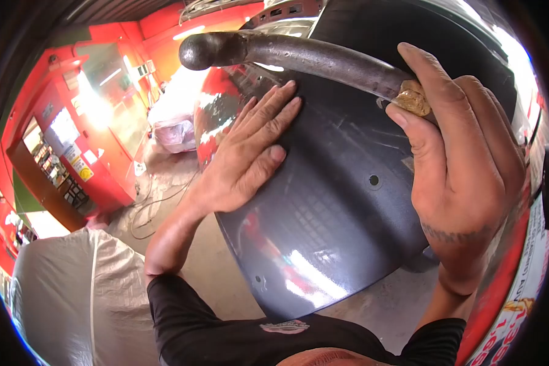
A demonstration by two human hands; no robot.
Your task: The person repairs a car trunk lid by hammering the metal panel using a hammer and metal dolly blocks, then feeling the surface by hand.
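Note:
My right hand (463, 152) grips a dark metal hammer (323, 58) near a yellowish wrapped part, thumb and fingers closed round this end. The hammer's shaft curves across the upper view to a rounded knob at the left, held above a dark grey car body panel (323, 201). Flat on the panel's left side lies my left hand (250, 146), fingers stretched out and thumb apart. The panel has a round hole right of centre and a smaller one near its lower left corner. Light scratches mark its surface, and bright reflections shine near the front edge.
A covered shape under a pale sheet (61, 293) stands at the lower left. Cables (149, 213) lie on the concrete floor. Red walls with a doorway (55, 168) are at the far left. A printed banner (521, 274) runs along the right.

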